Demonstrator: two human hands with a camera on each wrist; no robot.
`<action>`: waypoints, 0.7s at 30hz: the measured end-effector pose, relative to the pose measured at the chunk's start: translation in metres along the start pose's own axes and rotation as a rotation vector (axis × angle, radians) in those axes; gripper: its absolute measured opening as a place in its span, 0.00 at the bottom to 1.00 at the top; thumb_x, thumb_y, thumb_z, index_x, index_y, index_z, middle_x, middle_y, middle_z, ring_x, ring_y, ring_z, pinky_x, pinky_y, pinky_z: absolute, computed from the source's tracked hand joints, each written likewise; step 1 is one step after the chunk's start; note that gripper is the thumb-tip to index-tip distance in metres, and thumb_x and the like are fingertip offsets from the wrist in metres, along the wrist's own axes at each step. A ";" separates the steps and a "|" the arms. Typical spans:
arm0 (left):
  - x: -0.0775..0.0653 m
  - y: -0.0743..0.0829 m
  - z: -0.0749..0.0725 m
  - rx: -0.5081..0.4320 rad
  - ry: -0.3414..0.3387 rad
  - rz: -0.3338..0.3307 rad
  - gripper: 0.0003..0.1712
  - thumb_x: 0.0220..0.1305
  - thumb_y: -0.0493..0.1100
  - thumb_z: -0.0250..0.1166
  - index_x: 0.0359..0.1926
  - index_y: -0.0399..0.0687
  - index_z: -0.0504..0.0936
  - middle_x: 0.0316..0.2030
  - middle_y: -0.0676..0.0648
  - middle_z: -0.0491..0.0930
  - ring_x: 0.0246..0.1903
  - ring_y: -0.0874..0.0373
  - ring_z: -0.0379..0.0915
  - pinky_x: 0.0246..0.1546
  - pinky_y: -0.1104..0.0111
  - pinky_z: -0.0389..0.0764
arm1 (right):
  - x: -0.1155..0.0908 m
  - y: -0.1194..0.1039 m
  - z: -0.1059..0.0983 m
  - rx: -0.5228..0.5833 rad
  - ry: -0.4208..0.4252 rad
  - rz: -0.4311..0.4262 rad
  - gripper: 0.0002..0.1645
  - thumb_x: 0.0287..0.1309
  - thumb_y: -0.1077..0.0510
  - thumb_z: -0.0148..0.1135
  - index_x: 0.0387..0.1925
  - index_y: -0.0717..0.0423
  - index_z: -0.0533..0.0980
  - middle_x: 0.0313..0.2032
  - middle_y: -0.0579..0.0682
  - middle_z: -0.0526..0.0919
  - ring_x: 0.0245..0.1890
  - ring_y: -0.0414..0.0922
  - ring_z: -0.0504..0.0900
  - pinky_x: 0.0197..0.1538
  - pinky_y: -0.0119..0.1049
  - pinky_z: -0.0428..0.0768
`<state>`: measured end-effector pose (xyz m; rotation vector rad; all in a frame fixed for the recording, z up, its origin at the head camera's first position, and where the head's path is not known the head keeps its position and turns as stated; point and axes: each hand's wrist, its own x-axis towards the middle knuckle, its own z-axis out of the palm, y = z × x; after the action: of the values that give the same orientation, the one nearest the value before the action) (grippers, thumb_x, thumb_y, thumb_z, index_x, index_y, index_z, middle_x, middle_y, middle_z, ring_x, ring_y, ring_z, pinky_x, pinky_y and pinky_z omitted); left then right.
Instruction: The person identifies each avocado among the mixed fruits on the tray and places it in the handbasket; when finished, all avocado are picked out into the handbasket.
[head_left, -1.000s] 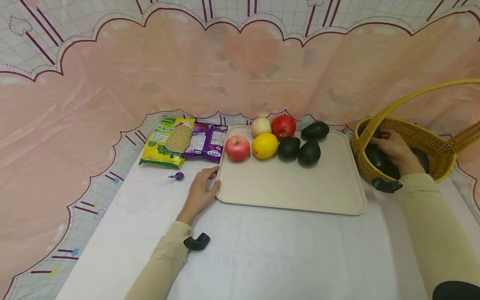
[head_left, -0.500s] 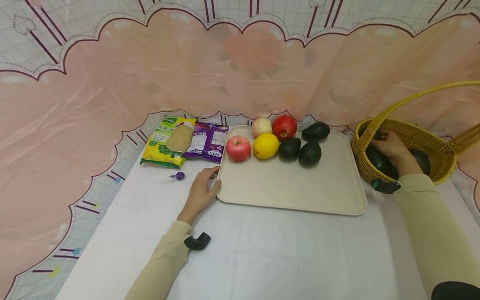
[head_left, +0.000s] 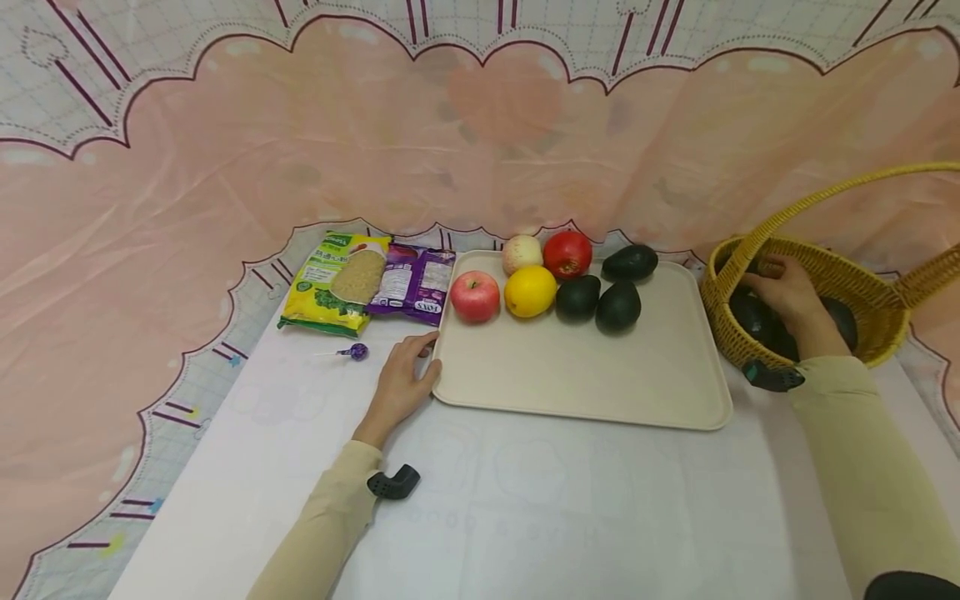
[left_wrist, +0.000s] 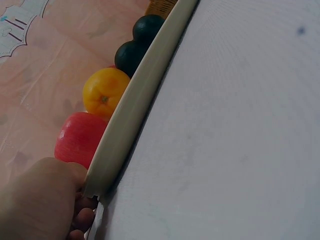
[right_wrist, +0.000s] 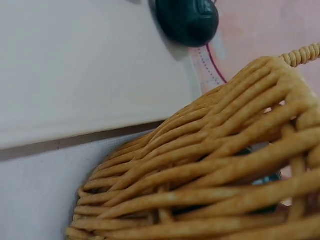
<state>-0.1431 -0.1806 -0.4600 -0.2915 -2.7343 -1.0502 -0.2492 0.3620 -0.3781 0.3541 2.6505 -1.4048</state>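
Note:
At the left edge of a beige tray [head_left: 570, 367], my left hand [head_left: 401, 383] holds the rim. In the left wrist view its thumb is over the rim and the fingers curl below. My right hand [head_left: 791, 300] reaches into a yellow wicker basket [head_left: 720, 329], fingers curled around a dark avocado [head_left: 768, 268] that is mostly hidden. More avocados lie around it, one [head_left: 753, 321] near the basket's left wall and another [head_left: 842, 321] at the right of the wrist. The right wrist view shows the basket's weave [right_wrist: 200, 165], the hand itself hidden.
Along the tray's back stand a pink apple [head_left: 475, 297], a yellow fruit [head_left: 530, 292], a pale fruit [head_left: 521, 254], a red pomegranate [head_left: 567, 254] and avocados [head_left: 618, 307]. Left of it lie a yellow pasta bag [head_left: 337, 283], a purple packet [head_left: 412, 283] and a lollipop [head_left: 358, 352].
Inside the basket my right hand shifts only slightly, its wrist a little higher. My left hand stays on the tray rim, and the things on the tray keep their places.

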 end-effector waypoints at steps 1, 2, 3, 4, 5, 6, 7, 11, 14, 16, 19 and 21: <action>0.000 0.000 0.000 0.000 0.002 0.003 0.27 0.60 0.38 0.60 0.61 0.44 0.72 0.50 0.43 0.77 0.47 0.50 0.70 0.51 0.57 0.71 | -0.001 0.000 0.000 -0.004 0.003 -0.002 0.55 0.61 0.38 0.50 0.72 0.64 0.35 0.71 0.70 0.41 0.68 0.69 0.49 0.65 0.64 0.56; 0.000 0.001 0.000 0.000 0.004 0.005 0.26 0.60 0.38 0.60 0.61 0.44 0.72 0.50 0.43 0.77 0.46 0.50 0.70 0.51 0.57 0.71 | -0.002 -0.001 0.000 -0.013 0.009 -0.006 0.55 0.61 0.37 0.50 0.72 0.63 0.36 0.71 0.70 0.42 0.68 0.69 0.50 0.65 0.63 0.57; 0.000 0.001 0.000 0.003 0.007 0.006 0.26 0.60 0.38 0.60 0.61 0.44 0.72 0.50 0.43 0.77 0.46 0.50 0.70 0.51 0.57 0.71 | -0.003 -0.001 0.000 -0.020 0.018 -0.014 0.55 0.61 0.37 0.49 0.72 0.63 0.36 0.71 0.70 0.43 0.68 0.68 0.51 0.64 0.62 0.59; 0.000 0.001 0.000 0.005 0.007 0.005 0.26 0.60 0.39 0.60 0.61 0.44 0.72 0.50 0.43 0.77 0.46 0.51 0.70 0.50 0.58 0.71 | -0.004 -0.002 0.000 -0.025 0.027 -0.024 0.54 0.61 0.37 0.49 0.72 0.63 0.37 0.71 0.70 0.44 0.67 0.68 0.52 0.63 0.61 0.60; -0.001 0.001 0.000 0.006 0.008 0.004 0.26 0.60 0.39 0.60 0.61 0.44 0.72 0.50 0.43 0.77 0.46 0.51 0.70 0.50 0.58 0.71 | -0.005 -0.003 0.000 -0.027 0.035 -0.035 0.53 0.61 0.38 0.49 0.72 0.63 0.37 0.71 0.70 0.45 0.67 0.67 0.53 0.63 0.60 0.60; -0.001 0.001 0.000 0.006 0.009 0.004 0.26 0.60 0.39 0.60 0.61 0.44 0.72 0.50 0.43 0.77 0.46 0.51 0.70 0.50 0.58 0.71 | -0.006 -0.004 0.000 -0.032 0.044 -0.039 0.53 0.61 0.38 0.49 0.73 0.62 0.37 0.70 0.70 0.46 0.67 0.67 0.53 0.63 0.59 0.61; -0.001 0.001 0.000 0.006 0.011 0.004 0.26 0.60 0.39 0.60 0.61 0.44 0.72 0.50 0.43 0.77 0.46 0.51 0.70 0.50 0.57 0.71 | -0.007 -0.005 0.000 -0.033 0.048 -0.046 0.53 0.61 0.37 0.48 0.73 0.62 0.38 0.70 0.70 0.46 0.67 0.67 0.54 0.63 0.59 0.60; -0.001 0.001 0.000 0.000 0.006 -0.004 0.26 0.60 0.39 0.60 0.61 0.44 0.72 0.50 0.43 0.77 0.46 0.51 0.70 0.50 0.58 0.71 | -0.013 -0.010 -0.001 -0.018 0.052 -0.065 0.52 0.61 0.36 0.48 0.73 0.59 0.38 0.70 0.69 0.47 0.67 0.66 0.54 0.63 0.57 0.61; -0.001 0.001 0.000 -0.009 0.003 -0.005 0.26 0.60 0.38 0.60 0.61 0.44 0.72 0.49 0.43 0.77 0.46 0.51 0.70 0.51 0.58 0.71 | -0.018 -0.012 0.000 -0.029 0.066 -0.075 0.51 0.61 0.36 0.47 0.73 0.58 0.40 0.68 0.67 0.52 0.66 0.64 0.56 0.58 0.50 0.66; -0.001 0.001 0.000 -0.010 0.001 -0.003 0.26 0.60 0.38 0.60 0.61 0.44 0.72 0.49 0.43 0.77 0.46 0.50 0.70 0.51 0.58 0.71 | -0.022 -0.013 0.001 -0.033 0.076 -0.080 0.50 0.62 0.37 0.47 0.73 0.57 0.41 0.67 0.66 0.53 0.67 0.64 0.56 0.56 0.47 0.67; -0.001 0.002 -0.001 -0.012 0.001 -0.003 0.26 0.60 0.38 0.60 0.61 0.44 0.72 0.49 0.43 0.77 0.46 0.50 0.70 0.51 0.58 0.70 | -0.026 -0.014 0.002 -0.022 0.087 -0.085 0.48 0.62 0.38 0.48 0.73 0.55 0.42 0.66 0.61 0.56 0.67 0.62 0.56 0.54 0.42 0.68; 0.000 0.002 -0.001 -0.014 0.000 -0.004 0.26 0.60 0.38 0.60 0.61 0.44 0.72 0.49 0.43 0.77 0.46 0.50 0.70 0.51 0.58 0.70 | -0.029 -0.015 0.003 -0.010 0.104 -0.100 0.47 0.62 0.38 0.49 0.73 0.54 0.44 0.61 0.52 0.63 0.63 0.53 0.64 0.50 0.34 0.69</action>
<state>-0.1422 -0.1799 -0.4583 -0.2881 -2.7295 -1.0708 -0.2251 0.3472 -0.3620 0.3056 2.7937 -1.4386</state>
